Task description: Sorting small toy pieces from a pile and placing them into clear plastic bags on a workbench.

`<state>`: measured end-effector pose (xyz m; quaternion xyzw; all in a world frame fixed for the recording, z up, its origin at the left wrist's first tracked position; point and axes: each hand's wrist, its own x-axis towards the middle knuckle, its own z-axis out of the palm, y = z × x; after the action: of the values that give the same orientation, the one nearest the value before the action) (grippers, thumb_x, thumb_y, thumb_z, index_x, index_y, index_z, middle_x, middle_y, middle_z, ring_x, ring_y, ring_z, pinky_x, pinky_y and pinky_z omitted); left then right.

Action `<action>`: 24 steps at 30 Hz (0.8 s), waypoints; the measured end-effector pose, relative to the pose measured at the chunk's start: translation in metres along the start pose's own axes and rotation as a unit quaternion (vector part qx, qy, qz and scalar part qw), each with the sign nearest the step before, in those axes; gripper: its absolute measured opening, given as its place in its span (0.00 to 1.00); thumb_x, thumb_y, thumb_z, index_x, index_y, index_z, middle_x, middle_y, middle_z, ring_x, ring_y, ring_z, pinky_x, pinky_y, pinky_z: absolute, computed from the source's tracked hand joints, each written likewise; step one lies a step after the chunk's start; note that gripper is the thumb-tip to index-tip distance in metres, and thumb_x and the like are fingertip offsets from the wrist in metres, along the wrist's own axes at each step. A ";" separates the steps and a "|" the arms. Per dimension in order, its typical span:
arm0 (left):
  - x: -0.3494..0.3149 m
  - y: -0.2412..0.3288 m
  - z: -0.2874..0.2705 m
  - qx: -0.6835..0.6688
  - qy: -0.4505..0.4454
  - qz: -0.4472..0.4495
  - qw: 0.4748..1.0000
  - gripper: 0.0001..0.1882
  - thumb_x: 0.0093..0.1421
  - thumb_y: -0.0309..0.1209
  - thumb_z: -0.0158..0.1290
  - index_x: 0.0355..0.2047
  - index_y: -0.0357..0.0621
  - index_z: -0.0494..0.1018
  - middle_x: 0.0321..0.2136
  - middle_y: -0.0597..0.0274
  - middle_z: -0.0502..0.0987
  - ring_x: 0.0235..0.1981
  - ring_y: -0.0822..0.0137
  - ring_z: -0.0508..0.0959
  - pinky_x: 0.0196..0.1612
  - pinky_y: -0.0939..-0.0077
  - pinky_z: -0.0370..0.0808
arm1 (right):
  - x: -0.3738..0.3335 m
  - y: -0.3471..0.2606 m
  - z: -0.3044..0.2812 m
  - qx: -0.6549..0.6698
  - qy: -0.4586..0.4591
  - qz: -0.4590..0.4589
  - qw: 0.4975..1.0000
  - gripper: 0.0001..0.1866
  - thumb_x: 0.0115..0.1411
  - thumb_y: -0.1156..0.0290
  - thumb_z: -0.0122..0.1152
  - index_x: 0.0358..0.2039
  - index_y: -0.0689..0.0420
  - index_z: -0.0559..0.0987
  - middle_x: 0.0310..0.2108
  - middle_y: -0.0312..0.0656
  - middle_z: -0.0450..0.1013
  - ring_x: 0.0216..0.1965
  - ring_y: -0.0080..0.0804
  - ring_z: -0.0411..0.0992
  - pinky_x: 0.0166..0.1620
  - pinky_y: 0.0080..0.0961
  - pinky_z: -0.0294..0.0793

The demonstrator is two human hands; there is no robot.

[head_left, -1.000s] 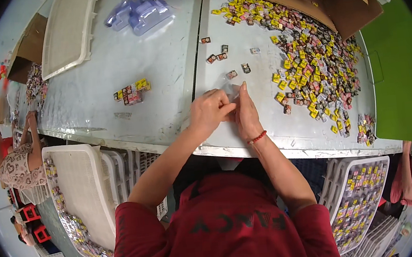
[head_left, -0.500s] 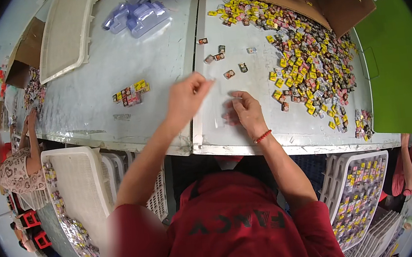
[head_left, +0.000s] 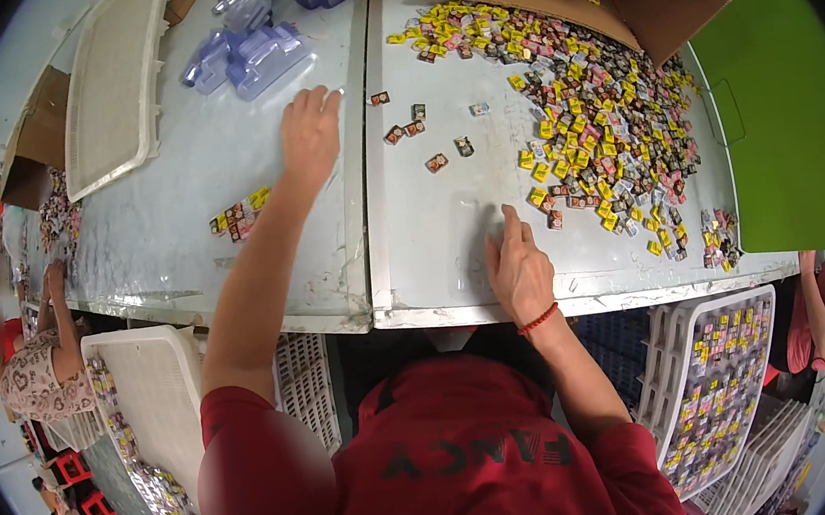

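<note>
My left hand (head_left: 311, 135) reaches forward over the left table, fingers stretched out, short of the clear plastic blister trays (head_left: 266, 60). Beneath its forearm sits a tight little group of yellow, black and pink boxes (head_left: 241, 216). My right hand (head_left: 522, 271), with a red cord at the wrist, rests low over the right table near its front edge. Its index finger points forward and I see nothing held in it. Ahead of it lie several loose small boxes (head_left: 436, 162), dark and red. To its right spreads a big heap of tiny boxes (head_left: 610, 126).
A cardboard box (head_left: 678, 8) lies open behind the heap. At far left stand a white plastic tray (head_left: 114, 98) and another carton (head_left: 38, 136). Filled white crates (head_left: 718, 386) stand below the table at right, more trays (head_left: 143, 376) at left. Co-workers (head_left: 36, 357) sit at both sides.
My left hand has moved left and forward from the right table, its pinched fingers now opened out. The right hand has shifted slightly right and nearer me. The whole view has shifted a little.
</note>
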<state>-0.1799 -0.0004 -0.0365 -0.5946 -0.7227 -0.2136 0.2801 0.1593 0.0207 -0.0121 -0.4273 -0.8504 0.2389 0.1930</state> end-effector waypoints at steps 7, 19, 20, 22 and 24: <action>0.002 0.015 0.015 -0.054 -0.050 -0.062 0.995 0.15 0.51 0.24 0.55 0.41 0.38 0.73 0.39 0.51 0.75 0.44 0.51 0.73 0.48 0.62 0.70 | 0.011 0.009 -0.019 -0.092 -0.013 -0.024 0.995 0.20 0.58 0.70 0.58 0.50 0.61 0.70 0.37 0.51 0.73 0.33 0.51 0.75 0.32 0.40 0.76; 0.037 0.084 0.059 -0.200 -0.143 0.030 0.969 0.08 0.52 0.26 0.56 0.34 0.39 0.75 0.36 0.55 0.75 0.39 0.53 0.74 0.45 0.62 0.71 | 0.128 0.013 0.051 -0.105 0.019 -0.132 0.985 0.13 0.53 0.73 0.59 0.40 0.58 0.75 0.35 0.47 0.71 0.36 0.46 0.74 0.36 0.37 0.75; 0.034 0.085 0.058 -0.212 -0.121 0.019 0.970 0.09 0.52 0.26 0.56 0.34 0.40 0.75 0.36 0.56 0.75 0.39 0.54 0.74 0.45 0.63 0.71 | 0.127 0.015 0.051 -0.105 0.018 -0.133 0.985 0.13 0.53 0.73 0.59 0.40 0.58 0.75 0.35 0.47 0.71 0.36 0.46 0.74 0.36 0.37 0.75; 0.028 0.087 0.056 -0.196 -0.088 0.011 0.977 0.10 0.52 0.26 0.57 0.35 0.40 0.75 0.37 0.56 0.75 0.39 0.54 0.74 0.45 0.63 0.71 | 0.125 0.020 0.047 -0.084 0.028 -0.145 0.986 0.14 0.53 0.76 0.58 0.42 0.59 0.75 0.35 0.48 0.72 0.35 0.47 0.74 0.36 0.38 0.75; 0.026 0.084 0.053 -0.181 -0.053 0.003 0.982 0.11 0.51 0.26 0.57 0.36 0.40 0.75 0.37 0.56 0.75 0.40 0.54 0.74 0.45 0.64 0.71 | 0.130 0.028 0.038 -0.049 0.045 -0.151 0.986 0.15 0.53 0.77 0.58 0.43 0.59 0.75 0.35 0.49 0.72 0.34 0.48 0.74 0.36 0.38 0.75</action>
<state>-0.1092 0.0702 -0.0616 -0.6483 -0.6840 -0.3080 0.1304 0.0840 0.1330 -0.0425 -0.3132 -0.9062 0.1461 0.2436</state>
